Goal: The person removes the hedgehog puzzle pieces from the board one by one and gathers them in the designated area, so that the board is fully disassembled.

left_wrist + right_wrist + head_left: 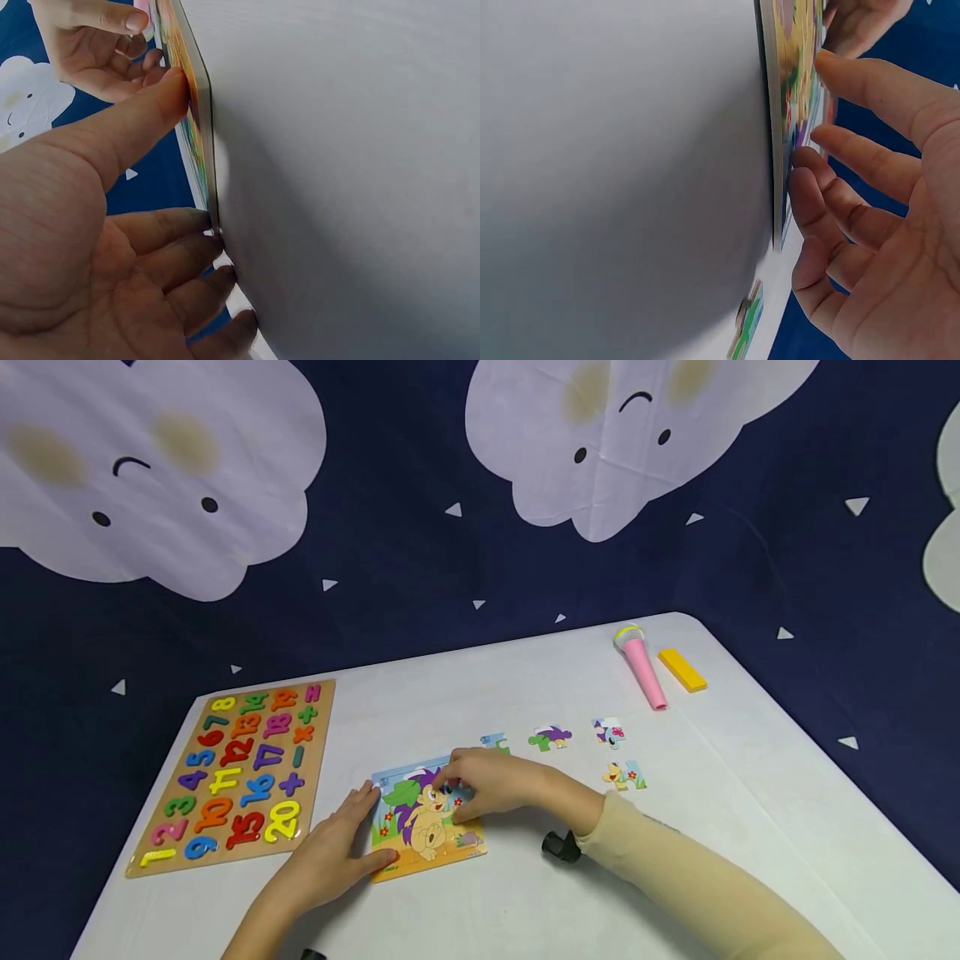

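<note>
A square jigsaw puzzle board (427, 847) with a hedgehog picture lies on the table in the head view. My left hand (330, 852) rests at its left side, the thumb on the front left corner and the fingertips along the left edge. In the left wrist view the fingers (176, 259) are fairly straight against that edge. My right hand (491, 783) reaches over the upper right part of the puzzle and covers some of it. The right wrist view shows the thumb (870, 82) touching the picture and the fingers bent loosely, with no piece visible between them.
Loose puzzle pieces, among them a purple-and-green piece (551, 737) and a flower piece (626, 775), lie right of the board. A number board (303, 814) stands at left. A pink toy microphone (643, 672) and a yellow block (682, 670) lie at the back right.
</note>
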Motion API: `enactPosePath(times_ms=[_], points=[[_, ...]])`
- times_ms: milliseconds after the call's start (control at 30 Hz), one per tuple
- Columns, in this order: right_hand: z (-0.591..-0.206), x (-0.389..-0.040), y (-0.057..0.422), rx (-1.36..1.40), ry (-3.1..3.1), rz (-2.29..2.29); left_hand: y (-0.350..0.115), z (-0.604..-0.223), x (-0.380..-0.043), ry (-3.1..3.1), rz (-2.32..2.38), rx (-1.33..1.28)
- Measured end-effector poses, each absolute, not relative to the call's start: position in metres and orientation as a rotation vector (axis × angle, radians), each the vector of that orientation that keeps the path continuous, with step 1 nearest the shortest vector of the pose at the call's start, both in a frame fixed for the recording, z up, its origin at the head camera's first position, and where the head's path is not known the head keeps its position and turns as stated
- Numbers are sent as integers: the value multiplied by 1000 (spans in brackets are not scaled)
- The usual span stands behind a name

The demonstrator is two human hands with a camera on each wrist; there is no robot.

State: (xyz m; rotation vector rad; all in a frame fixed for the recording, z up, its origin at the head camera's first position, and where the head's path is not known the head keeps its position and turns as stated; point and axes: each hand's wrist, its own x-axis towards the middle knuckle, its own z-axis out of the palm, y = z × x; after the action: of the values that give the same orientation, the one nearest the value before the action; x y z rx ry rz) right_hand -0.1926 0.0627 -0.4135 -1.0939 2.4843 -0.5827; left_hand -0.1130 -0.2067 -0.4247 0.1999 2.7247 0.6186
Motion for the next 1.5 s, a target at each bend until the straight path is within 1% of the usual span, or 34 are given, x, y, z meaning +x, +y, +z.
enactPosePath(times_ms=[433,1500], points=[[-415,-189,43,-1080,2551,-496,-206,-424,-113,2747,625,201],[-419,-188,35,-1022,2543,-610,-206,-422,-113,2747,642,219]])
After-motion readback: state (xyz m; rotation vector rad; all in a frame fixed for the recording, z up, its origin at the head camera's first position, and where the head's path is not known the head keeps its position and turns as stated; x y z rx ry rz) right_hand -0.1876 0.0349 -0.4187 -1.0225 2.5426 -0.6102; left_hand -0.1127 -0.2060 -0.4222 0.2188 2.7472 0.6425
